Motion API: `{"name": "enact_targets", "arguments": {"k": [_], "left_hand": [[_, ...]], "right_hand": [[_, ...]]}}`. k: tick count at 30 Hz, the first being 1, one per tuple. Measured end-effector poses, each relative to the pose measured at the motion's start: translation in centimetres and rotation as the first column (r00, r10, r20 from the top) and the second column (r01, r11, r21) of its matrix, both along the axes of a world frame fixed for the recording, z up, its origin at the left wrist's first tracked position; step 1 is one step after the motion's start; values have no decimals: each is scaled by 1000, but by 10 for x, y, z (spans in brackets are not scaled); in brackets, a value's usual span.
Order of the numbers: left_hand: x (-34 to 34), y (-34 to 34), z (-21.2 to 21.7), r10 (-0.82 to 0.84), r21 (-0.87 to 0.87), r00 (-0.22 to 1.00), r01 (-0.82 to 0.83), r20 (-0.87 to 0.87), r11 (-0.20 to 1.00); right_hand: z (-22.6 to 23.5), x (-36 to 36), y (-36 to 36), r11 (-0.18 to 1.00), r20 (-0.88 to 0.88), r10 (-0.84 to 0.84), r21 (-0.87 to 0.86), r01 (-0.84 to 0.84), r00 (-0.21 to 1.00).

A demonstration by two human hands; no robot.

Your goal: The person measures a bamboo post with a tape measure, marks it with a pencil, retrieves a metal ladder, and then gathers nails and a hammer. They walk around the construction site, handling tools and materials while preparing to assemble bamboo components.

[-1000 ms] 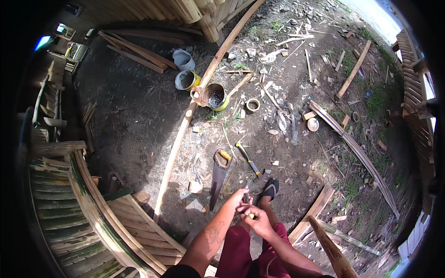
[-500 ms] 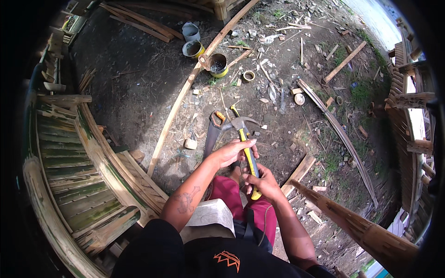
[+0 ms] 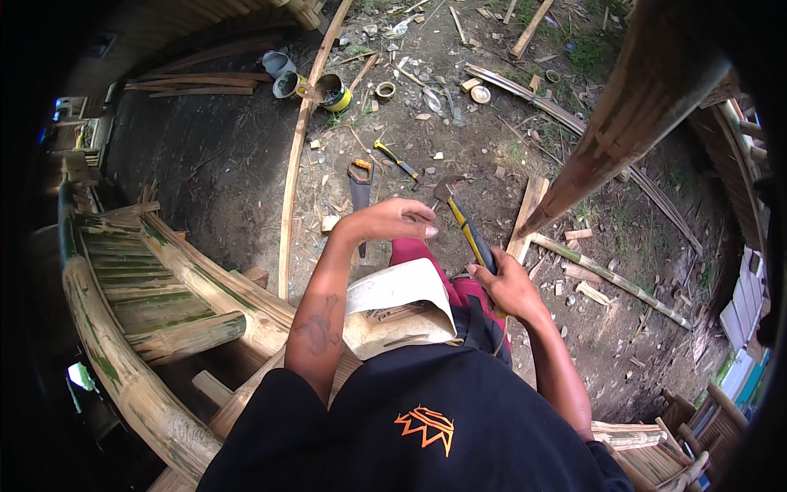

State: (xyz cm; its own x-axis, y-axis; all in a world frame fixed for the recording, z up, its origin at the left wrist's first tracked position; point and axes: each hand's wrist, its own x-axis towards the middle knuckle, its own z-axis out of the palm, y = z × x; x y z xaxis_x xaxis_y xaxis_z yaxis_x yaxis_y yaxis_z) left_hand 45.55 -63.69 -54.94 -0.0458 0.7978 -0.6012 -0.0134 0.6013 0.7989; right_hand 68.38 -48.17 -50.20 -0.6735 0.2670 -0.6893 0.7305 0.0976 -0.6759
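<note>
Below the camera, left to right: curved bamboo frame [image 3: 156, 287], long bamboo strip [image 3: 293, 164], handsaw [image 3: 360, 184] flat on the dirt. Left hand [image 3: 392, 221] is raised, fingers pinched together; whether they grip anything cannot be determined. Right hand [image 3: 508, 287] is clamped around the yellow-and-black handle of 1 claw hammer [image 3: 463, 221], head pointing away, near the left hand.

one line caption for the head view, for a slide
Right hand grips a yellow-handled hammer; left hand pinches something small above littered ground by a bamboo frame.
</note>
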Motion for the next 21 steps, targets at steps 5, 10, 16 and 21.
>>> {"name": "enact_targets", "arguments": {"k": [5,10,16,21], "left_hand": [[83,-7,51,-250,-37,965,248,-83,968],[141,-17,71,-363,-277,752,246,-550,929],[148,11,64,-453,-311,626,330,-635,891],[170,-10,91,131,100,777,-88,-616,991]], "right_hand": [[48,121,-2,981,-39,-187,-67,184,982],[69,174,1,963,-86,-268,-16,267,960],[82,199,11,955,-141,-292,16,297,946],[86,214,11,944,-166,-325,3,330,931]]}}
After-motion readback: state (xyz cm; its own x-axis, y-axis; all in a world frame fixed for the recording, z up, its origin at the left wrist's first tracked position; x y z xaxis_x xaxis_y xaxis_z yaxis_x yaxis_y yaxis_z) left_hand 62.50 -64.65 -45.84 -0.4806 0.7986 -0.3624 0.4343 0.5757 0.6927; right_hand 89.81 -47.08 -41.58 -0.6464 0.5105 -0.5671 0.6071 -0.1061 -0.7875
